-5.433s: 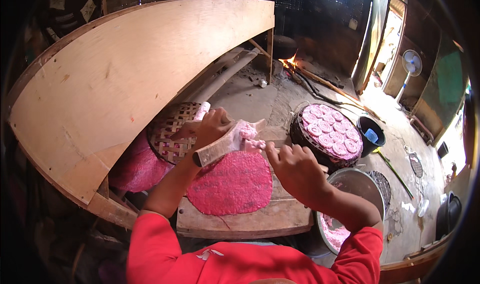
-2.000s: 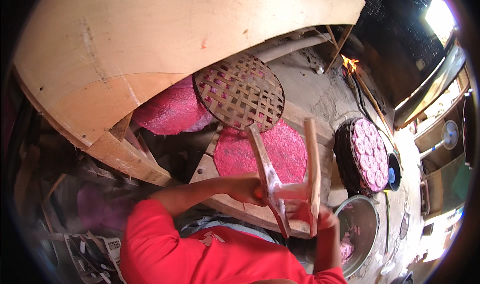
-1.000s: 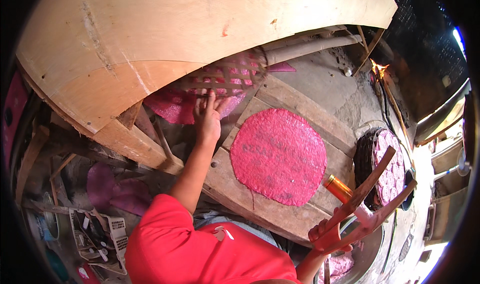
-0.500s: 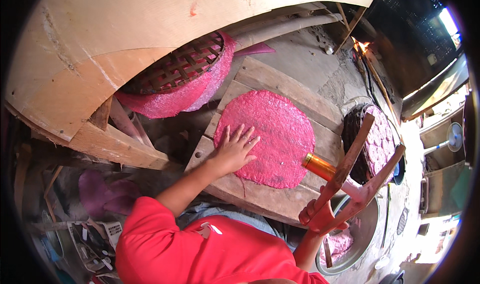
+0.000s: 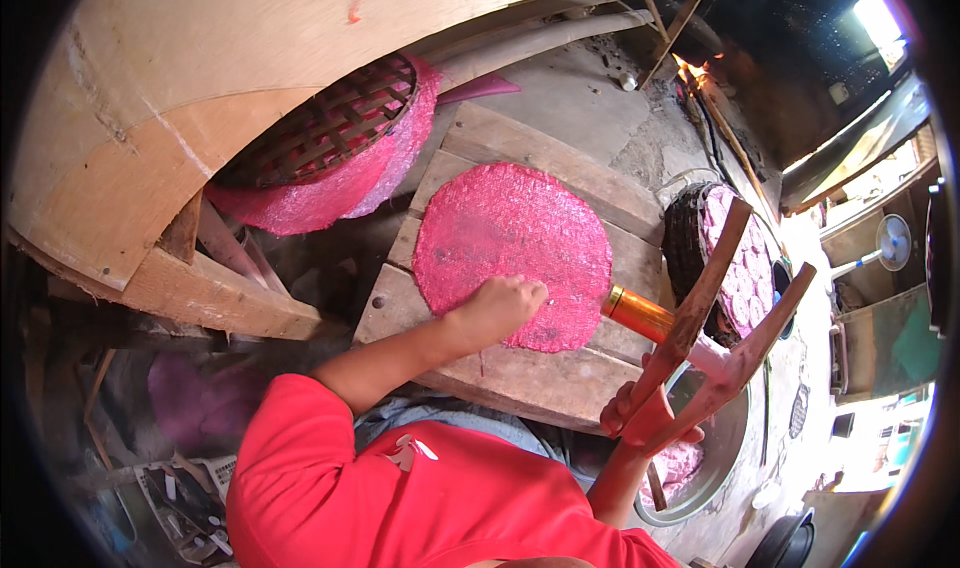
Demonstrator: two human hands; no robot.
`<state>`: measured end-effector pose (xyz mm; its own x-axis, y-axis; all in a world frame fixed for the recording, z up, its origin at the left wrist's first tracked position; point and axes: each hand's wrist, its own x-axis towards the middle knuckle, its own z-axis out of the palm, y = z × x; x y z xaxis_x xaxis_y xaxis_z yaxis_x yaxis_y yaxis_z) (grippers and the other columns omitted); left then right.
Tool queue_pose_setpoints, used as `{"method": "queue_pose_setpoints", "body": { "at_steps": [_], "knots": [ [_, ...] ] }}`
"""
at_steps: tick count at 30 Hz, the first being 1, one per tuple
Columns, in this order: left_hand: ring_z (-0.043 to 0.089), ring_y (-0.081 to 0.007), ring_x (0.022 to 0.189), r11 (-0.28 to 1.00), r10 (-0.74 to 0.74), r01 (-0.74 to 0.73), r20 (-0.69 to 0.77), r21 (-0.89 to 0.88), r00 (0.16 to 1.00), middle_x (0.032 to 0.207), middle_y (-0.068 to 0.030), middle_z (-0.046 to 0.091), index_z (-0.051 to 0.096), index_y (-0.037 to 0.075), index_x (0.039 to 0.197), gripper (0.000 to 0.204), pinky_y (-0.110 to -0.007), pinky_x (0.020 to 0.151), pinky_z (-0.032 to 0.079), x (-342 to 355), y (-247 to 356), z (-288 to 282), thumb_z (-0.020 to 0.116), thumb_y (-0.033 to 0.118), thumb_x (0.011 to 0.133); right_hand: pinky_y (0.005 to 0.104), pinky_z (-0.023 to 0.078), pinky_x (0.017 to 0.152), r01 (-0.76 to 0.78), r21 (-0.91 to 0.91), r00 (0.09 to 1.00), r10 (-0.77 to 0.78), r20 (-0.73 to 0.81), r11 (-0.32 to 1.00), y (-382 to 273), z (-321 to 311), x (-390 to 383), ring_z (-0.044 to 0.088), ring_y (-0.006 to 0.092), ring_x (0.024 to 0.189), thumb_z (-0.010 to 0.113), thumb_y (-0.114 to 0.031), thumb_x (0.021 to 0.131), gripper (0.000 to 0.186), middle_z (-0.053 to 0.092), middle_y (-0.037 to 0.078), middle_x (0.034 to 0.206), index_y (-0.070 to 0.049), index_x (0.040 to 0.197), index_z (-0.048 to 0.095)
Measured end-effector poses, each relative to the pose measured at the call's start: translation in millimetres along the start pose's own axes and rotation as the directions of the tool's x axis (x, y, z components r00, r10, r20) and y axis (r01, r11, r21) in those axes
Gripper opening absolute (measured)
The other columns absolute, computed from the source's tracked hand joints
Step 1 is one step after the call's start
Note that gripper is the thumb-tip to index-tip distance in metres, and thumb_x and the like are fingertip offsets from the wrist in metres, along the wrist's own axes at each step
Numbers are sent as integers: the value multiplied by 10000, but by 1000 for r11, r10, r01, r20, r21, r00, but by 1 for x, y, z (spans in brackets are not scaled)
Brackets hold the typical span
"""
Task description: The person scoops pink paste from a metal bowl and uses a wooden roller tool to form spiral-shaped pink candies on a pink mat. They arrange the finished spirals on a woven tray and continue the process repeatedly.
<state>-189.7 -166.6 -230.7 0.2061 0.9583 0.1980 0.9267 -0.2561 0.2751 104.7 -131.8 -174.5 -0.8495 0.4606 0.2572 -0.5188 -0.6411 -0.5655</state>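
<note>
A round, flat pink sheet [image 5: 500,228] with a rough, shiny surface lies on a low table of wooden boards [image 5: 480,378]. My left hand [image 5: 500,306] rests on its near part, fingers curled in; whatever they may pinch is too small to make out. At the right, my right hand [image 5: 645,408] grips a forked wooden-handled tool [image 5: 712,278]. The tool has an orange metallic cylinder [image 5: 640,314], whose end is by the right edge of the sheet. The prongs partly hide my right fingers.
A pale wooden board [image 5: 200,38] overhangs the left. Beneath it stands a woven basket [image 5: 340,123] with pink sheeting. A grey basin [image 5: 738,448] with pink dough-like matter is lower right. Pink discs [image 5: 740,258] fill a dark round container. Fire [image 5: 690,69] burns far right.
My left hand, lying flat with fingers spread before, has shifted right across the sheet and curled closed. My right hand still holds the forked tool. The whole view has shifted slightly.
</note>
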Motion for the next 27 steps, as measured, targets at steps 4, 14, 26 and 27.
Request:
{"method": "queue_pose_setpoints", "body": {
  "at_steps": [4, 14, 26, 27],
  "knots": [
    [631, -372, 1058, 965, 99, -117, 86, 235, 991, 1206, -173, 616, 599, 16, 1060, 271, -420, 727, 568, -15, 28, 9, 555, 147, 827, 415, 449, 642, 3, -100, 1000, -3, -3, 995, -8, 6, -10, 578, 302, 783, 776, -762, 489, 1368, 566, 179, 1004, -138, 1525, 139],
    [646, -180, 729, 575, -369, -72, -338, -815, 866, 803, -142, 645, 507, 13, 1029, 155, -304, 584, 480, 37, -16, -70, 567, 125, 942, 446, 457, 730, 47, 79, 991, -56, 118, 996, -1, 1, -18, 585, 338, 875, 834, -726, 400, 1473, 564, 196, 1075, -134, 1529, 97],
    [577, -497, 865, 764, -598, 357, -384, -537, 704, 893, -292, 615, 452, 1, 1044, 192, -531, 697, 463, 1, -86, -9, 561, 89, 913, 419, 451, 655, 88, 32, 990, -91, 104, 996, 0, 5, -19, 594, 266, 807, 790, -716, 549, 1308, 554, 198, 1093, -175, 1531, 116],
    [590, -483, 862, 768, -596, 353, -395, -534, 699, 888, -284, 617, 457, 8, 1041, 189, -524, 699, 466, -6, -87, -1, 568, 89, 911, 419, 451, 655, 91, 41, 991, -95, 99, 995, 1, 4, -20, 594, 266, 807, 790, -716, 549, 1308, 554, 198, 1093, -175, 1531, 116]
  ]
}}
